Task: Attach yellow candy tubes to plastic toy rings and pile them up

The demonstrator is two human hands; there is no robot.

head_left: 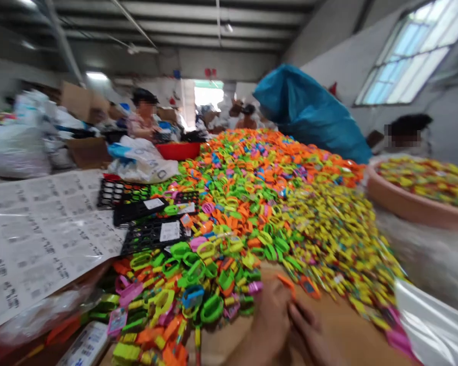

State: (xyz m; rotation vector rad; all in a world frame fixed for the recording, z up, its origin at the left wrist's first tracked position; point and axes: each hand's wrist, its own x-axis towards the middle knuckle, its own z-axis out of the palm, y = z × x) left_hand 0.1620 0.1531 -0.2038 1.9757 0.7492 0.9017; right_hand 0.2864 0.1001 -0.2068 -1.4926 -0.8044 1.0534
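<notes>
My left hand (269, 325) and my right hand (311, 333) meet low in the middle, over a bare brown patch of table (339, 315). My left hand's fingers are closed, pinching a small orange plastic piece (286, 281) at its tip. My right hand's fingers curl against the left one; motion blur hides whether they grip anything. Right in front of them spreads a huge heap of small plastic pieces (259, 203) in orange, green, yellow and pink.
Black plastic trays (148, 223) with white labels lie at the heap's left edge, beside printed label sheets (38, 234). A pink tub (412, 203) of yellow pieces stands at right. A big blue bag (309, 112) rises behind. Other people sit at the far side.
</notes>
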